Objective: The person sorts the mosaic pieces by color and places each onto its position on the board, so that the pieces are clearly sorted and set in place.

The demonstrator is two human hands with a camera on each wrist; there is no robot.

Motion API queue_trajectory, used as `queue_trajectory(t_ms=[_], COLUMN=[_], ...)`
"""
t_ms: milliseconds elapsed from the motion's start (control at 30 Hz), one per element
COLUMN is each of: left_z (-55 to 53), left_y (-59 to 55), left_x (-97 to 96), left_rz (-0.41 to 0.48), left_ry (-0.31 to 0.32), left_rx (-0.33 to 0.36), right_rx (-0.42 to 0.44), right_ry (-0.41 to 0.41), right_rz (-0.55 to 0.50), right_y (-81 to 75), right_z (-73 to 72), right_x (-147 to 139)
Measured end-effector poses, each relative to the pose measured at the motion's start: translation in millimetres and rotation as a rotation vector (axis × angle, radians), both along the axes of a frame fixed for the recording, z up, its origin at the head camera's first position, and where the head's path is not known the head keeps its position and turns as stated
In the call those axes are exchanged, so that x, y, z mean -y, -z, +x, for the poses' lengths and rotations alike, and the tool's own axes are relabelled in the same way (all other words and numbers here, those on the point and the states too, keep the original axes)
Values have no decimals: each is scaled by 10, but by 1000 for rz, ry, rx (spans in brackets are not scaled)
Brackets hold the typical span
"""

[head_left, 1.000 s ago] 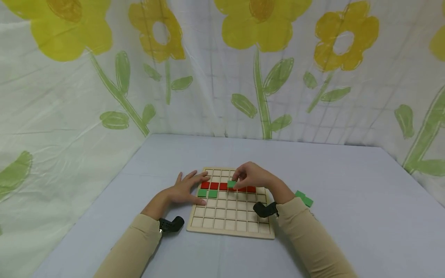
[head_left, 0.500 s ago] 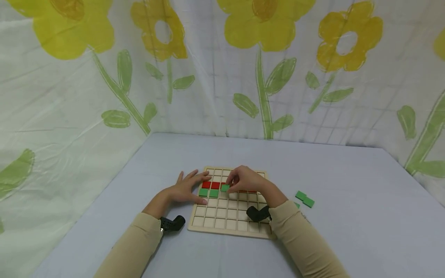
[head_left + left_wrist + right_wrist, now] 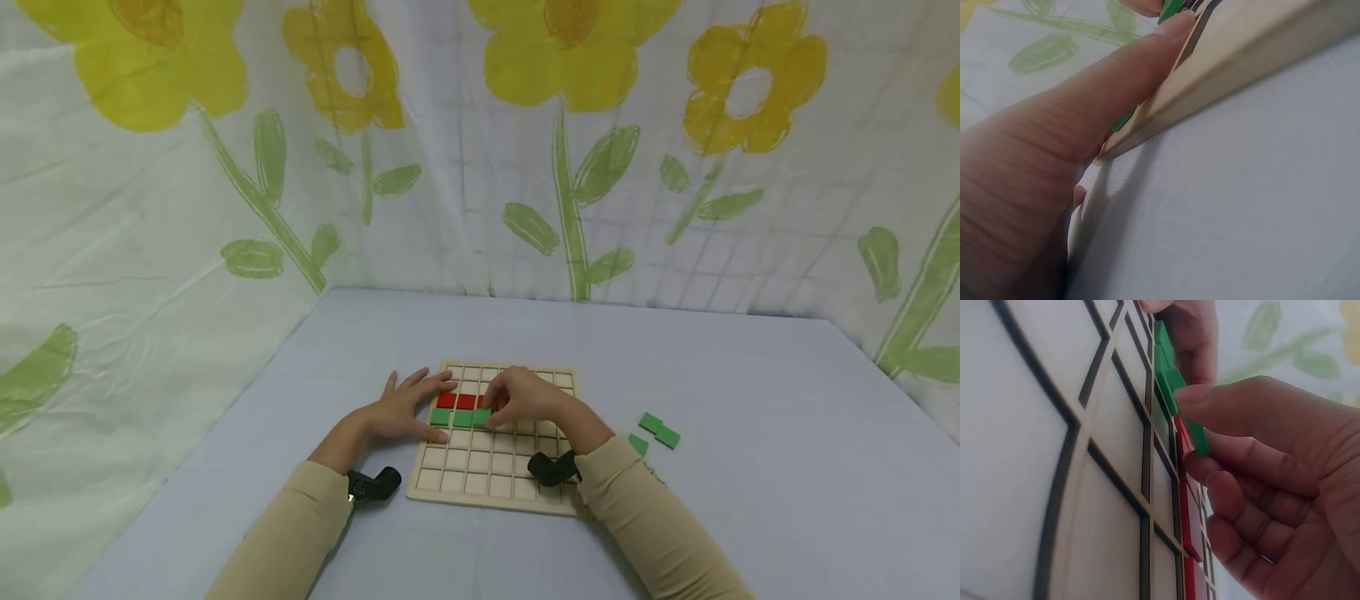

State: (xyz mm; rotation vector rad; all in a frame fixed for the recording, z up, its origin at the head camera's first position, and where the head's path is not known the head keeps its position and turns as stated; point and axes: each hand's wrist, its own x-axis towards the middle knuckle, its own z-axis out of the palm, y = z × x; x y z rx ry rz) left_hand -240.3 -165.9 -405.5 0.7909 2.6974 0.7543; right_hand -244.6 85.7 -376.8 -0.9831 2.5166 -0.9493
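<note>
A light wooden grid board (image 3: 480, 483) lies on the table, with a row of red tiles (image 3: 465, 402) and, just nearer, a row of green tiles (image 3: 441, 417) starting at its left edge. My right hand (image 3: 528, 396) pinches a green tile (image 3: 1186, 412) between thumb and fingers; in the right wrist view this tile is tilted over the grid, beside the green ones. My left hand (image 3: 401, 412) rests on the board's left edge with fingers spread and holds nothing. The right hand hides part of the red row.
Several loose green tiles (image 3: 660, 429) lie on the white table (image 3: 750, 467) right of the board, partly behind the right sleeve (image 3: 652, 508). A white curtain (image 3: 435, 208) with painted flowers hangs behind the table.
My right hand has carried the green tile left and nearer, from over the red row to the third cell of the green row. The left hand has stayed in place.
</note>
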Motion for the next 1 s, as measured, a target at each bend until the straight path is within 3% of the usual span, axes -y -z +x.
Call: queue_trajectory(t_ms=[233,1000], left_z=[16,0], left_y=[5,-1], left_x=[-6,2], left_rz=[-1,5], left_ry=[-11,-4], left_rx=[-4,-9], right_rx=[-41,-29], right_ry=[-9,20], right_rz=[21,47], right_y=[6,-24], right_z=[24,52], right_x=[21,30])
